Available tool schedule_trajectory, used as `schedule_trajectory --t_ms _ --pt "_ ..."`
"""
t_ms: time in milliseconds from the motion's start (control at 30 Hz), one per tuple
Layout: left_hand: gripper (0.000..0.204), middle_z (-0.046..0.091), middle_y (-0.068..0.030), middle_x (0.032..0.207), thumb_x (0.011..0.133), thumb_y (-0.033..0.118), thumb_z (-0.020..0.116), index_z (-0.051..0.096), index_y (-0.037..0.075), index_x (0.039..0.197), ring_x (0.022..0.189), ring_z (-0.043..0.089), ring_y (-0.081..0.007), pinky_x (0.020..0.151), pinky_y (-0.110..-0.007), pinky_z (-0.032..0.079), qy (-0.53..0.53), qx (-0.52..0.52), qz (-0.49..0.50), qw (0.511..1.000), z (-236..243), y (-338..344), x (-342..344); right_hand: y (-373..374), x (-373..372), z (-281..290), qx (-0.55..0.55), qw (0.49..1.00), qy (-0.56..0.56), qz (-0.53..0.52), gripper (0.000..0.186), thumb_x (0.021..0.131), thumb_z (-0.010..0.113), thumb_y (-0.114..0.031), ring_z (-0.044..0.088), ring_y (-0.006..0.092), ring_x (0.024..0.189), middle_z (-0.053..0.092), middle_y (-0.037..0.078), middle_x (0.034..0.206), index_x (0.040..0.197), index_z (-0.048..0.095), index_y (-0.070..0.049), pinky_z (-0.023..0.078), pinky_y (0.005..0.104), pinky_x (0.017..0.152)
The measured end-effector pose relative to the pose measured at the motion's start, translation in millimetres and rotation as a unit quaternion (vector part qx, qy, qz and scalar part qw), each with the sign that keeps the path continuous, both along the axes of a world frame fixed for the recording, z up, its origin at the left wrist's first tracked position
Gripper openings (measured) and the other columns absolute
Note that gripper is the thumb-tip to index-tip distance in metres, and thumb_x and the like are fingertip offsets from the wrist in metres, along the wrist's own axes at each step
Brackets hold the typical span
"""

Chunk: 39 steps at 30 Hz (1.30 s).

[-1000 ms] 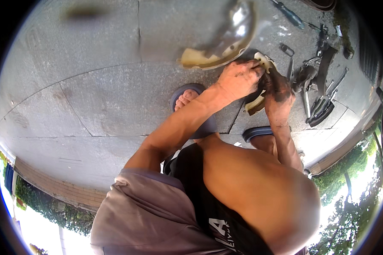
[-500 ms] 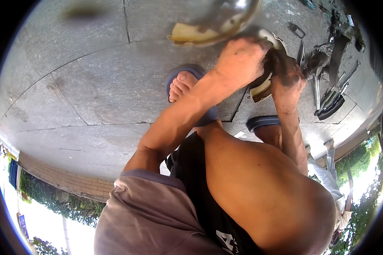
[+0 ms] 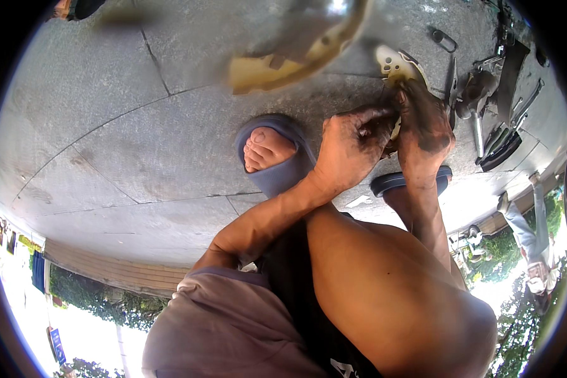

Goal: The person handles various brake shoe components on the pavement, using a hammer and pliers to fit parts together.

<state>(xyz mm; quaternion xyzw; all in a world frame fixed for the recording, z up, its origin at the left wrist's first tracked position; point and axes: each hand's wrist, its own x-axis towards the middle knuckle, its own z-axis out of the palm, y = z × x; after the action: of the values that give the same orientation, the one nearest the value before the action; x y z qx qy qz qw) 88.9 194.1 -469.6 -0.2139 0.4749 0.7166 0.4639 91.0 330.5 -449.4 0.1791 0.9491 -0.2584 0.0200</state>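
Dark-stained fingers of my right hand [image 3: 427, 123] are wrapped round a curved, yellowish metal brake shoe [image 3: 389, 61]. Its holed upper end sticks out past the fingers, and the middle is covered by my hands. My left hand [image 3: 356, 145] is closed against the inner side of this shoe, fingertips meeting the right thumb. What those left fingers pinch is hidden. A second curved brake shoe [image 3: 277, 68], blurred and larger in view, appears at the top middle, apart from both hands.
On the right of the grey paving [image 3: 120, 132] lie a hammer [image 3: 478, 133], a wrench [image 3: 530, 104], a dark curved strip [image 3: 512, 79] and an oval metal link [image 3: 445, 41]. My sandalled feet [image 3: 269, 151] flank the work. Another person [image 3: 528, 230] stands at the far right.
My left hand has drawn back and down from the upper end of the held shoe, uncovering its holes. My view has shifted; the blurred shoe now sits lower and further left.
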Motion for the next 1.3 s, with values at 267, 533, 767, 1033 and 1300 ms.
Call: schedule_trajectory --t_ms 267,533,767,1033,1300 --pt "0.025 0.071 -0.0100 0.093 0.095 0.002 0.062 0.064 -0.007 0.119 0.077 0.066 -0.0115 0.067 -0.025 0.057 0.049 -0.024 -0.036 0.998 -10.7 -2.1 0.8 0.6 -6.3 4.5 -0.011 0.999 -0.039 -0.007 0.020 0.085 0.075 -0.006 0.071 0.0233 0.089 0.073 0.012 0.099 0.104 0.075 -0.003 0.058 0.0316 0.079" --pt "0.024 0.074 -0.0148 0.080 0.089 0.002 0.064 0.070 -0.001 0.112 0.070 0.070 -0.0116 0.066 -0.027 0.055 -0.002 -0.056 0.001 0.998 -14.7 -8.2 3.4 -1.0 -24.9 18.5 0.066 0.986 -0.100 0.118 0.016 0.085 0.072 -0.004 0.069 0.0220 0.084 0.073 0.010 0.095 0.100 0.075 -0.002 0.058 0.0309 0.073" --pt "0.022 0.071 -0.0179 0.076 0.087 0.004 0.065 0.071 0.000 0.108 0.067 0.069 -0.0135 0.065 -0.029 0.055 0.028 -0.092 0.006 0.995 -13.9 -9.5 2.8 2.9 -37.4 22.4 0.163 0.942 -0.122 0.266 0.017 0.081 0.068 -0.001 0.064 0.0218 0.075 0.069 0.008 0.085 0.098 0.072 0.001 0.056 0.0329 0.064" --pt "0.023 0.070 -0.0207 0.085 0.083 0.001 0.064 0.070 0.000 0.106 0.071 0.072 -0.0277 0.066 -0.034 0.054 0.139 -0.175 -0.030 0.974 -5.5 -9.4 -12.4 -9.9 -37.5 17.7 0.108 0.975 -0.134 0.138 0.015 0.076 0.067 -0.001 0.066 0.0297 0.066 0.064 0.012 0.079 0.091 0.070 -0.005 0.055 0.0379 0.056" --pt "0.036 0.069 -0.0188 0.097 0.072 0.002 0.064 0.070 0.005 0.108 0.083 0.067 -0.0371 0.076 -0.042 0.056 0.324 -0.243 -0.057 0.913 -11.4 -11.3 -18.3 -10.2 -39.3 19.6 0.109 0.969 -0.141 0.173 0.013 0.073 0.067 -0.006 0.067 0.0310 0.066 0.065 0.013 0.080 0.086 0.067 -0.006 0.057 0.0384 0.057"
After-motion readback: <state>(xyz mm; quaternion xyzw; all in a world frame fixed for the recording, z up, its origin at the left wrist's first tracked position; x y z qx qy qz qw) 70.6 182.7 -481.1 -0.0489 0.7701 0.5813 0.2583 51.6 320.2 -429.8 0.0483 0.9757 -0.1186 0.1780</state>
